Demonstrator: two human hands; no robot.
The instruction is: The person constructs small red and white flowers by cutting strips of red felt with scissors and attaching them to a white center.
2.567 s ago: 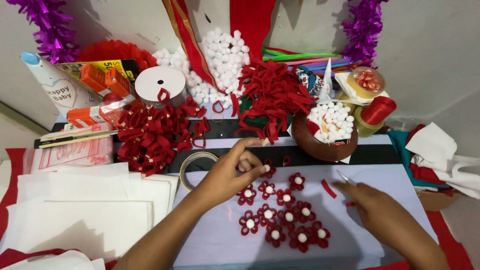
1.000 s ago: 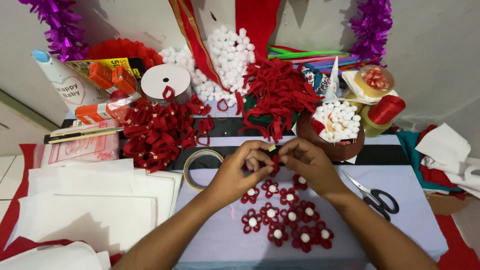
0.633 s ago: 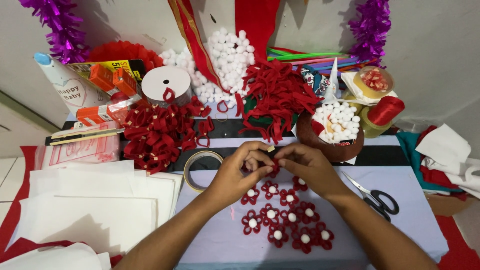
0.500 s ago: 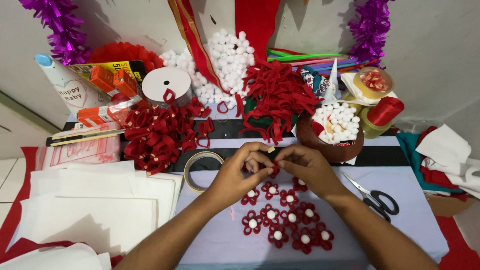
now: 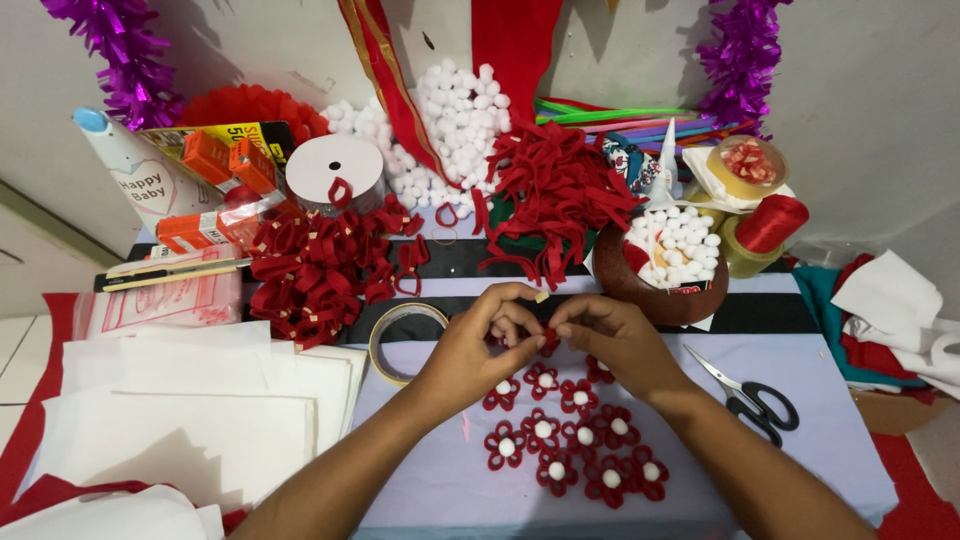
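We have both hands meeting over the lilac sheet [image 5: 700,440]. Left hand [image 5: 478,350] and right hand [image 5: 610,340] are pinched shut on one small red felt piece [image 5: 547,341], held between the fingertips just above the cluster of finished red flowers [image 5: 570,440]. Most of the piece is hidden, so we cannot tell its exact shape.

Risks as we judge them: the piece is tiny and only fingertip-held, so a slip could drop it onto the flowers below and knock their white centres loose. Our wrists hover close over those flowers; lowering them could shift the rows. The scissors [image 5: 750,395] lie just beside the right forearm, and the tape roll [image 5: 405,340] near the left wrist, both easy to nudge.
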